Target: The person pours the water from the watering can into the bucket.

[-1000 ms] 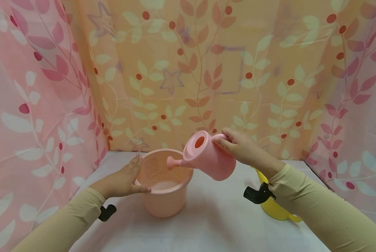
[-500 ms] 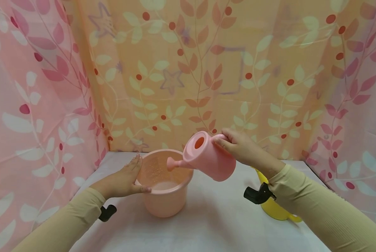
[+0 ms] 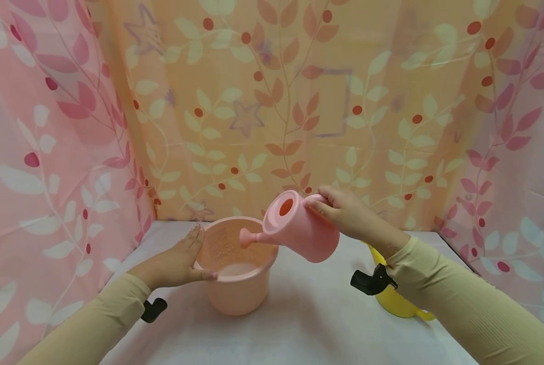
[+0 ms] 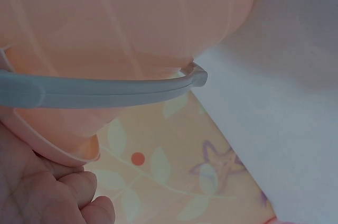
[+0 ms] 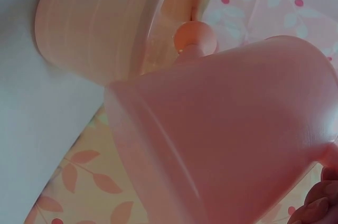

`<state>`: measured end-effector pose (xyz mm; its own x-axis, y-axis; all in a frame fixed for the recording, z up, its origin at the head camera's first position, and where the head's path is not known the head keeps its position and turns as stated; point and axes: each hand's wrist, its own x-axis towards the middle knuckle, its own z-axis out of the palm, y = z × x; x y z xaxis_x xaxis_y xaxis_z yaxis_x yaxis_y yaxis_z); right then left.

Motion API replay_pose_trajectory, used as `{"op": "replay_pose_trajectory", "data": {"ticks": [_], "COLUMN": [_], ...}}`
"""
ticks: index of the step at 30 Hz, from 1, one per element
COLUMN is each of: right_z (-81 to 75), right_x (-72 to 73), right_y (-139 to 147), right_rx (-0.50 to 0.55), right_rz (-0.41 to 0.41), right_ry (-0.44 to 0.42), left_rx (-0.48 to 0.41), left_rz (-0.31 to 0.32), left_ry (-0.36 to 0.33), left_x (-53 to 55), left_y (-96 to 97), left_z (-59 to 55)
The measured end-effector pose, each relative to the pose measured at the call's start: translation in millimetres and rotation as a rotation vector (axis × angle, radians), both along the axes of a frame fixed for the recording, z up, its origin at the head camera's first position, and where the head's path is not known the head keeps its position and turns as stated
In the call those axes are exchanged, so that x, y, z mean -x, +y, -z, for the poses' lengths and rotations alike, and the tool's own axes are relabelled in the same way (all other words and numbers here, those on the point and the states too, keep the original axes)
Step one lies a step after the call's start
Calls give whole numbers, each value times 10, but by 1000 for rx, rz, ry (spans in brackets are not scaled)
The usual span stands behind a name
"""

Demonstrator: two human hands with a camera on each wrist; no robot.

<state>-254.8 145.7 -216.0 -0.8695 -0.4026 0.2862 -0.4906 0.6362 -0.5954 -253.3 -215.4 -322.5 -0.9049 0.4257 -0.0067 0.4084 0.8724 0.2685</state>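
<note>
A peach plastic bucket (image 3: 238, 296) stands upright on the white table, its inner wall dotted with droplets. My left hand (image 3: 173, 261) rests against its left rim, fingers extended and thumb lying over the near edge. In the left wrist view, the bucket's grey handle (image 4: 105, 91) hangs along the outside. My right hand (image 3: 345, 210) grips the handle of a pink watering can (image 3: 305, 233), raised off the table and tilted left. The can's rose (image 3: 246, 238) is over the bucket's opening. In the right wrist view the rose (image 5: 195, 38) appears near the bucket rim; no water stream is discernible.
A yellow container (image 3: 397, 304) with a handle-like part stands at the right, partly hidden behind my right forearm. Patterned cloth (image 3: 272, 111) encloses the table at the back and both sides. Black mounts (image 3: 372, 281) are fixed at both wrists.
The whole head view has shifted a few pixels. Both hands, the bucket and the tilted watering can keep the same arrangement.
</note>
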Motion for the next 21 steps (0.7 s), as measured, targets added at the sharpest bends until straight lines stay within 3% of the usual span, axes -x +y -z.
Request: {"op": "replay_pose_trajectory", "data": {"ticks": [21], "right_z": [1], "right_x": [0], "right_y": [1], "right_rx": [12], "right_rz": [-6], "right_ry": [-17], "left_rx": [-1], "left_rz": [-7], "left_ry": [-9], "left_x": [12], "left_y": [-5], "left_z": [11]}}
